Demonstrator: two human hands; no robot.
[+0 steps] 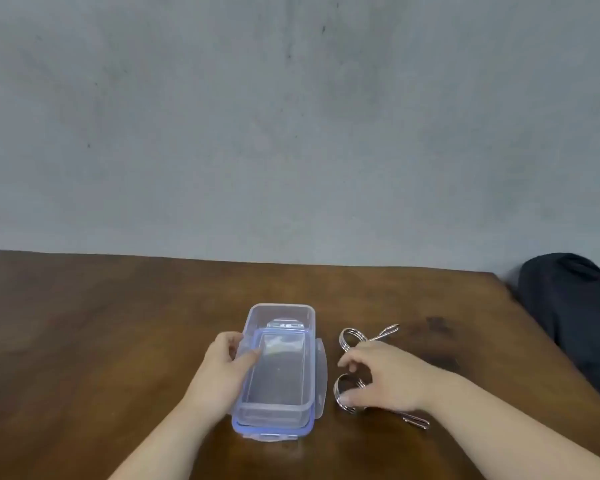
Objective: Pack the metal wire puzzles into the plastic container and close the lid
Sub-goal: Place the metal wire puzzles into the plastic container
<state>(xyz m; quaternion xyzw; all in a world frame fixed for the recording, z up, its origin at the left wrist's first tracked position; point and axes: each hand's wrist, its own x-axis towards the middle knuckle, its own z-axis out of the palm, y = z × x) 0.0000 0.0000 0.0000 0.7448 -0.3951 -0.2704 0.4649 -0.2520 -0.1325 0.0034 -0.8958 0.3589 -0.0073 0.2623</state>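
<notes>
Clear plastic container (278,368) sits open on the wooden table (101,341), seated on its blue-rimmed lid (321,382), whose side flap sticks out to the right. Nothing visible inside it. Left hand (224,367) grips the container's left wall, thumb over the rim, fingers curled on the outside. Two metal wire puzzles lie just right of the container: far puzzle (364,337) partly hidden under the right hand (381,375), near puzzle (350,396) with its coil beneath the fingertips. Right hand loosely spread, fingers bent down onto the near puzzle; whether it is pinched yet, cannot tell. Dark fabric object (575,313) off the table's right corner, grey wall (291,116) behind.
</notes>
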